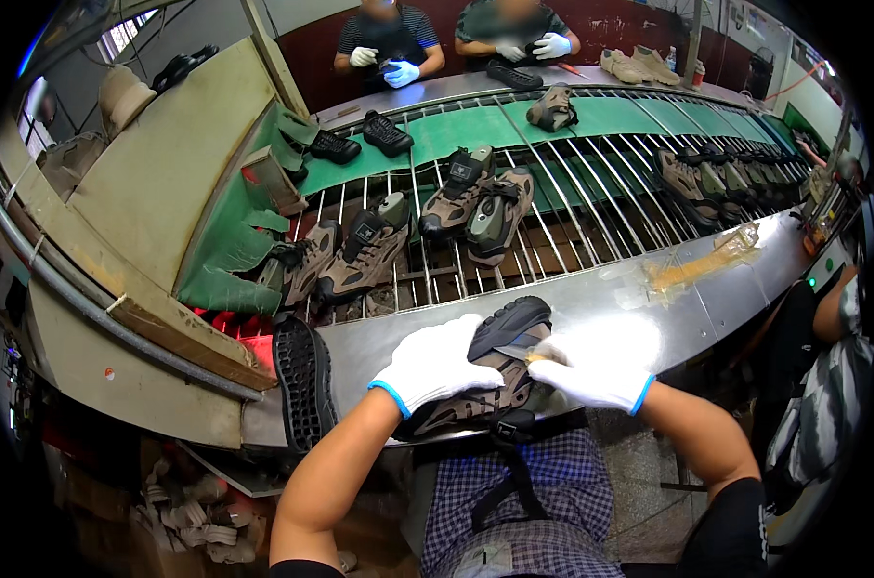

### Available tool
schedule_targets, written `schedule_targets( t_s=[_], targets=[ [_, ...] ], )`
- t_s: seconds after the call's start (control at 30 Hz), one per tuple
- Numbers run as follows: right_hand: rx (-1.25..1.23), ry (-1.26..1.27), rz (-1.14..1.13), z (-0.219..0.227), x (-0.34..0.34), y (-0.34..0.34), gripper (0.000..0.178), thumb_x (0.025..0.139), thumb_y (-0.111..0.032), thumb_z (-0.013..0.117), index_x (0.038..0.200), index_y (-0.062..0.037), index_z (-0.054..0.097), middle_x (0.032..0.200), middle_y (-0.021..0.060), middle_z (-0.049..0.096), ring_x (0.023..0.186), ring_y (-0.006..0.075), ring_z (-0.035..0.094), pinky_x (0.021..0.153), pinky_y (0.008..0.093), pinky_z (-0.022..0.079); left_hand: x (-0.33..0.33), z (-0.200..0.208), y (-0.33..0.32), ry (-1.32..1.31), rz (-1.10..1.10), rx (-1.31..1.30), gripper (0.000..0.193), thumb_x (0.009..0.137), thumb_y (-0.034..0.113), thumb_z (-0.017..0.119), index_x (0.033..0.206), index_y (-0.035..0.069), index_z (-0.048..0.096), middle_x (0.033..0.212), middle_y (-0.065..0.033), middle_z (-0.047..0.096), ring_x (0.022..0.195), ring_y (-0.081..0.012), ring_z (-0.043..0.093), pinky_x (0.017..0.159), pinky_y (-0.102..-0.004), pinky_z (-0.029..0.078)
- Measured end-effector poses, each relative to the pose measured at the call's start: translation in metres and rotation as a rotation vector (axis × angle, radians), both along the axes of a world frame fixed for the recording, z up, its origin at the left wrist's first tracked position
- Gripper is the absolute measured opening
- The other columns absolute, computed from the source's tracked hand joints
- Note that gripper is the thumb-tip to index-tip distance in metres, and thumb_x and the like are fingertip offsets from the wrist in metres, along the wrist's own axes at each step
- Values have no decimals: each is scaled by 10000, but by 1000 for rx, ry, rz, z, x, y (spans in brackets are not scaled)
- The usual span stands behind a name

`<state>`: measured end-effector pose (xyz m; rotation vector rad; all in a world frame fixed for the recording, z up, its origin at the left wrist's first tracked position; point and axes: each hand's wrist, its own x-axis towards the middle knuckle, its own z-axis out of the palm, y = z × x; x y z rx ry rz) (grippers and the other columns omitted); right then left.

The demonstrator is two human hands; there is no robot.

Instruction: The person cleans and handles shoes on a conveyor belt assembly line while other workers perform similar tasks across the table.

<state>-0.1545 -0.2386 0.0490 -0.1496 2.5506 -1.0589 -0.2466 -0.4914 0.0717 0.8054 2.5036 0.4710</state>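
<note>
Two gloved hands close on one brown shoe (pixel 475 385) at the near edge of the steel bench (pixel 591 299). The left hand (pixel 435 364) has its fingers curled over the shoe's upper, gripping it. The right hand (pixel 596 371) pinches a small tool (pixel 533 354) against the shoe near its black sole; its fingers are closed. Left of the shoe, another shoe (pixel 304 383) stands sole-out on the bench edge. Beyond the shoe, more pairs (pixel 427 217) lie on a wire rack (pixel 572 193).
</note>
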Motion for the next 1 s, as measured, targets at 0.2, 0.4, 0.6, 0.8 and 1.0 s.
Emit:
schedule_targets(
  t_s=[0.2, 0.4, 0.6, 0.8, 1.0],
  targets=[
    [210, 356, 238, 14, 10, 10, 382, 1052, -268, 658, 1338, -18, 619, 1005, 172, 714, 810, 326, 704, 742, 425, 570, 2, -8, -3, 125, -79, 8, 820, 884, 566, 745, 1507, 79, 528, 1357, -214, 687, 1201, -401, 692, 1006, -475, 553],
    [382, 307, 290, 21, 0, -11, 563, 1051, -233, 649, 1589, -177, 494, 1042, 203, 740, 777, 348, 731, 685, 437, 591, 0, -5, 0, 222, -121, -14, 727, 953, 513, 704, 1524, 105, 517, 1310, -216, 702, 1152, -424, 703, 957, -489, 572],
    [-60, 169, -109, 4, 14, 18, 605, 1049, -279, 660, 1503, 64, 453, 1107, 264, 743, 942, 357, 758, 852, 417, 614, -13, 8, -53, -10, 134, 336, 517, 1081, 368, 550, 1508, 77, 569, 1350, -244, 694, 1234, -412, 682, 1106, -431, 511],
    [-675, -363, -517, -82, 42, -2, 717, 1064, -285, 672, 1597, 1, 286, 762, 48, 650, 530, 108, 577, 435, 266, 501, 21, -15, -60, 71, 136, 180, 446, 1091, 327, 553, 1495, 138, 554, 1222, -243, 732, 1137, -445, 704, 988, -472, 551],
    [-906, -372, -694, -79, 43, -16, 410, 1052, -243, 695, 1332, -29, 485, 796, 37, 676, 562, 77, 592, 436, 226, 472, -13, -14, -2, 233, -65, -55, 518, 1082, 483, 535, 1432, 104, 581, 1148, -272, 741, 1048, -469, 717, 907, -533, 571]
  ],
)
